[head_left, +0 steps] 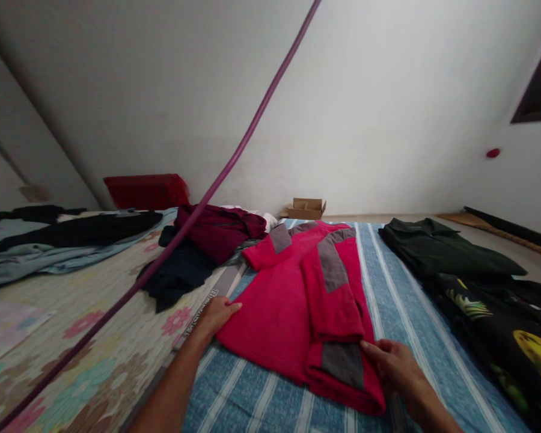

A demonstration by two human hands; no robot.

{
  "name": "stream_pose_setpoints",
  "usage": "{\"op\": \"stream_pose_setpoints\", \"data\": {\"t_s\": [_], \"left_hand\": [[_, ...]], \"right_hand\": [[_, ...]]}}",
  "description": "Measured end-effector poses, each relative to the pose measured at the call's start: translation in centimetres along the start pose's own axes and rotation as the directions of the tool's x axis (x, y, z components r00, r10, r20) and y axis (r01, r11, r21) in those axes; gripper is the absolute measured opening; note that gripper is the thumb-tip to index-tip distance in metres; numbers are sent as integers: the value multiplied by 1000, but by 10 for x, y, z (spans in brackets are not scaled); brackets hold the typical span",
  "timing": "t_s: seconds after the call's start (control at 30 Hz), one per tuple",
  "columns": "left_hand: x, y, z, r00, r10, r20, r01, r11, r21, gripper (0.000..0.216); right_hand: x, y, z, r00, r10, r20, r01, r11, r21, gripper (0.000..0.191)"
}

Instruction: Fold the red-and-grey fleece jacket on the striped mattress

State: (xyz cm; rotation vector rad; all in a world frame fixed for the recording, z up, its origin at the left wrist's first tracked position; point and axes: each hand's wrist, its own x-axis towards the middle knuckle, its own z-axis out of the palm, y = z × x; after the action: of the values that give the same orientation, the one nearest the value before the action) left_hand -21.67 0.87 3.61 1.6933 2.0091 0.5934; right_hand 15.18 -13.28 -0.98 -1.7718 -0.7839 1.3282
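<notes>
A bright pink sweater point(284, 300) with grey patches lies spread on a blue striped sheet point(388, 300), one sleeve folded over its body. My left hand point(216, 316) rests on the sweater's left edge with the fingers curled around the fabric. At the right, near the grey cuff point(342, 361), my right hand point(394, 361) pinches the folded sleeve and hem.
Dark red and black clothes point(207, 240) are heaped beyond the sweater. Folded dark garments point(442, 252) and a black printed one point(500, 319) lie at the right. A floral mat point(72, 337) covers the left. A purple cord point(234, 156) crosses diagonally. A cardboard box point(305, 208) sits by the wall.
</notes>
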Motion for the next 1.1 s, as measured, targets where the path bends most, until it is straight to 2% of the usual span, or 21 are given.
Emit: {"op": "stream_pose_setpoints", "data": {"t_s": [0.17, 0.37, 0.47, 0.53, 0.63, 0.7, 0.77, 0.87, 1.0, 1.1], "left_hand": [[0, -1, -1, 995, -42, 89, 57, 982, -180, 24], [-1, 2, -4, 998, -4, 60, 10, 994, -111, 18], [0, 2, -4, 998, 14, 61, -9, 996, -84, 17], [1, 0, -4, 997, 13, 75, -8, 998, -64, 16], [3, -1, -5, 996, 44, 82, -43, 999, -9, 17], [2, -1, -7, 994, 78, 82, -81, 996, 30, 18], [0, 0, -9, 992, 88, 86, -94, 993, 68, 19], [-2, 0, -8, 993, 68, 100, -77, 993, 84, 18], [0, -6, -4, 989, 93, 119, -102, 992, 72, 17], [0, -9, -2, 988, 100, 117, -112, 989, 98, 17]], "right_hand": [[4, 8, 1, 999, -45, -10, 46, 997, 62, 34], [17, 21, 1, 998, -60, -31, 60, 998, -10, 37], [20, 22, -7, 989, -144, -28, 137, 976, -171, 38], [17, 15, -14, 975, -206, -86, 165, 925, -343, 38], [11, -10, -21, 939, -318, -133, 191, 800, -568, 41], [10, -34, -18, 913, -400, -77, 257, 712, -653, 41], [14, -63, -6, 876, -482, 9, 350, 622, -700, 37], [34, -109, 26, 798, -579, 164, 496, 479, -725, 28], [75, -167, 92, 647, -629, 430, 716, 308, -627, 33], [103, -203, 150, 611, -561, 559, 775, 276, -569, 49]]}}
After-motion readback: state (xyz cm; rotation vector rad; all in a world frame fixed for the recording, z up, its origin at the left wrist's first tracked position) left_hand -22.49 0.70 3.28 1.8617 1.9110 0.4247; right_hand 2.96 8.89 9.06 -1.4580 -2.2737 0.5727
